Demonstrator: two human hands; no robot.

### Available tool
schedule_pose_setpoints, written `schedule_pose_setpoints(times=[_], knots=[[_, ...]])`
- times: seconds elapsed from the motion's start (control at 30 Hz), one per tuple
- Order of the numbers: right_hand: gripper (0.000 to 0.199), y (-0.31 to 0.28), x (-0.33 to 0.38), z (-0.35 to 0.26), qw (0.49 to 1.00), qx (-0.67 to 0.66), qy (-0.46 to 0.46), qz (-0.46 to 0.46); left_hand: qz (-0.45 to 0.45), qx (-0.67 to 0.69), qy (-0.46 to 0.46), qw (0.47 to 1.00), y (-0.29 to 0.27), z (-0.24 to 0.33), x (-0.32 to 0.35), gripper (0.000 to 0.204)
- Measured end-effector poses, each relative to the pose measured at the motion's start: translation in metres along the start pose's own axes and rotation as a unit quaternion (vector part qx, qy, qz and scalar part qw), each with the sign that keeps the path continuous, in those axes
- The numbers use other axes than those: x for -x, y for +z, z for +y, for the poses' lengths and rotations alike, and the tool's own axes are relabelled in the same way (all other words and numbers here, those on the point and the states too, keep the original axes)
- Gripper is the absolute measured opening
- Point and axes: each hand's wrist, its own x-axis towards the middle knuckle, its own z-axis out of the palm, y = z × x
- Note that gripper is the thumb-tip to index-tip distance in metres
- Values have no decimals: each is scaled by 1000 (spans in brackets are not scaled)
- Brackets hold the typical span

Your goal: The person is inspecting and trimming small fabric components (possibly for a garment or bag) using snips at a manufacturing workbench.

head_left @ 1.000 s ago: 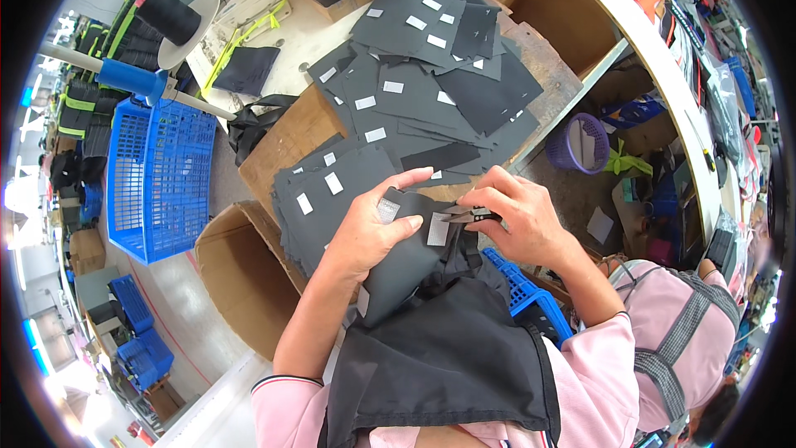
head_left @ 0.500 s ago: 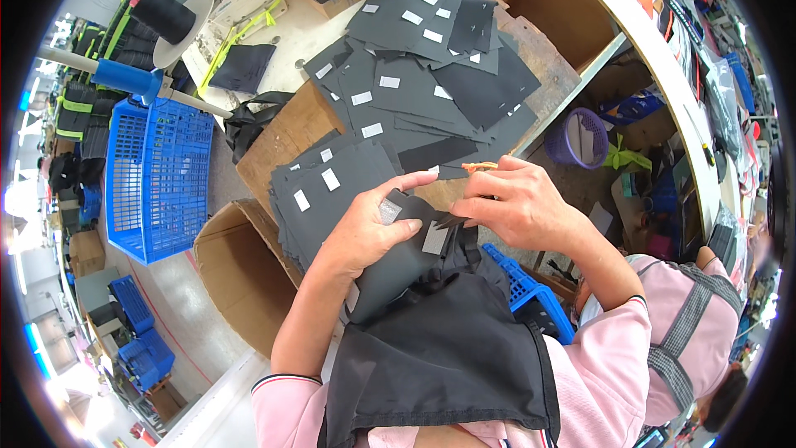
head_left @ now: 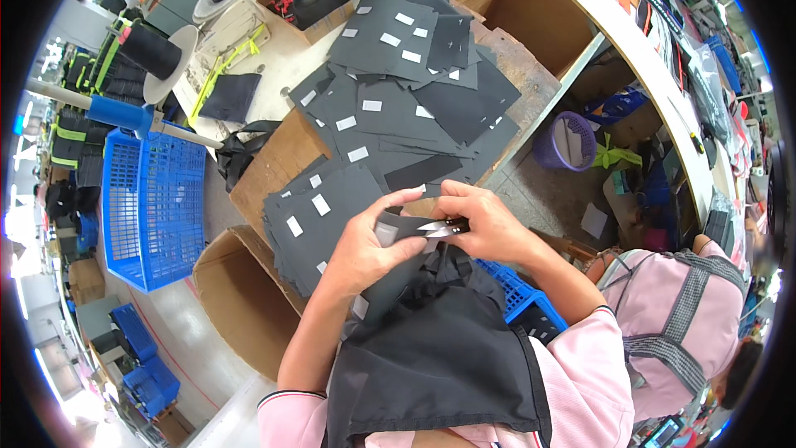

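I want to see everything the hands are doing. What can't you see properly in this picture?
Head view:
- Small thread snips with silver blades: handles hidden inside the right hand.
- Black fabric piece: partly covered by the left hand.
- White labels on the black fabric pile: too small to read.
- Purple round bin: contents unclear.

Garment or bag sewing workshop. Stacks of cut black fabric pieces [head_left: 406, 108] with white tags on worn wooden surface [head_left: 274, 168]. Large black thread cones [head_left: 149, 51] far left. Blue plastic crate [head_left: 153, 207] and open cardboard box [head_left: 236, 303] on floor, left. Small thread snips [head_left: 444, 227] at centre. Another person in pink top [head_left: 680, 332] near right.
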Motion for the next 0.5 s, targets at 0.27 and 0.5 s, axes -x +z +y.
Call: schedule_pose_setpoints(times=[0.27, 0.5], knots=[[16, 2, -1, 10, 994, -60, 35, 83, 11, 210, -36, 977, -13, -17, 7, 50], [34, 40, 10, -11, 958, 51, -116, 258, 60, 226, 7, 972, -6, -25, 5, 48]])
